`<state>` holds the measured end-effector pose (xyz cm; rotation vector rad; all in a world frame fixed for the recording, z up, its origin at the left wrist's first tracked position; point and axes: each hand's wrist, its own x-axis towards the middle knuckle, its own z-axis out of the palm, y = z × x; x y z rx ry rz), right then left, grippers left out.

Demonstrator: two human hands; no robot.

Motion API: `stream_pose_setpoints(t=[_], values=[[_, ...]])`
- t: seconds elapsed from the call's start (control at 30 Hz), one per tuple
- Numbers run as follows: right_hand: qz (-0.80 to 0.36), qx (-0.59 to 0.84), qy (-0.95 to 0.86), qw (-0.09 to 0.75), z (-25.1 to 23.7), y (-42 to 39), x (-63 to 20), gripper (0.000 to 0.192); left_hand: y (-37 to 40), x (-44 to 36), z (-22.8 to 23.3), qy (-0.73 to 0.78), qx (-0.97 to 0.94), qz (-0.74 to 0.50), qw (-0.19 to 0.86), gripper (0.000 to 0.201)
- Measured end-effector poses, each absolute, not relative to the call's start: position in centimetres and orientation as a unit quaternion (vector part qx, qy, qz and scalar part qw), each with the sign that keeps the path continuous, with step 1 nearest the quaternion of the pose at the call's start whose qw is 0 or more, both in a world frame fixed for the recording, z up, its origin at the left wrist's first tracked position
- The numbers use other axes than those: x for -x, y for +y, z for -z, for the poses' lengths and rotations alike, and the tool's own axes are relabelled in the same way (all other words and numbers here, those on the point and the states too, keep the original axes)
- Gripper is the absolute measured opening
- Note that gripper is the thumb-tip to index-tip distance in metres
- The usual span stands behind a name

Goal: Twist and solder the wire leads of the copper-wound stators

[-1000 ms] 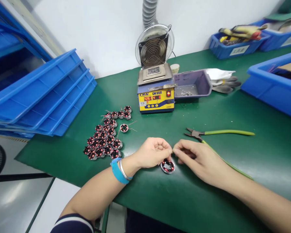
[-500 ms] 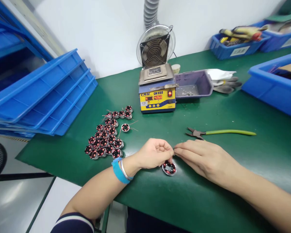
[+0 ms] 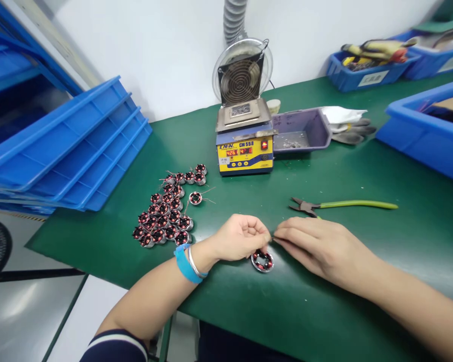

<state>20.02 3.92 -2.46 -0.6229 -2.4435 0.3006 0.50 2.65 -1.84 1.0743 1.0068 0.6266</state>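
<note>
Wound ring partly hidden behind the left hand, pliers partly behind the right hand.

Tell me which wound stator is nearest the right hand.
The wound stator just below the fingers of the left hand; all other stators sit farther left.

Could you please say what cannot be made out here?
Head view:
- Anything between left hand and right hand: too small to tell.
- Wound ring: far side partly behind the left hand.
- Pliers: lower handle mostly behind the right hand.
- Large blue bin at right: cut off by the edge.
- Small blue box: label blurred.
</note>
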Motion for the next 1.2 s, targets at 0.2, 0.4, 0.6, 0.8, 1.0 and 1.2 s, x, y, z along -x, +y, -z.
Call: stream_pose_setpoints(t=[0.2, 0.4, 0.6, 0.8, 1.0, 1.2], values=[[0.002, 0.176, -0.940, 0.293, 2.4, 4.0, -20.0, 0.026, 2.7, -0.4, 1.9, 0.450, -0.492, -0.282, 0.690, 0.022], [-0.031, 0.176, -0.936, 0.304, 2.4, 4.0, -20.0, 0.023, 2.6, -0.3, 1.7, 0.445, -0.491, -0.284, 0.694, 0.022], [-0.556, 0.370, -0.711, 0.219, 2.1, 2.9, -18.5, 0.041, 2.4, -0.3, 1.5, 0.455, -0.485, -0.274, 0.695, 0.015], [-0.348, 0.325, -0.841, 0.258, 2.2, 3.3, -19.3, 0.024, 2.4, -0.4, 1.7, 0.450, -0.490, -0.272, 0.695, 0.016], [-0.071, 0.216, -0.934, 0.276, 2.2, 3.2, -19.6, 0.031, 2.5, -0.4, 1.7, 0.453, -0.494, -0.264, 0.694, 0.018], [-0.327, 0.371, -0.828, 0.263, 1.6, 4.1, -20.2, 0.031, 2.2, -0.6, 1.7, 0.456, -0.482, -0.263, 0.700, 0.016]])
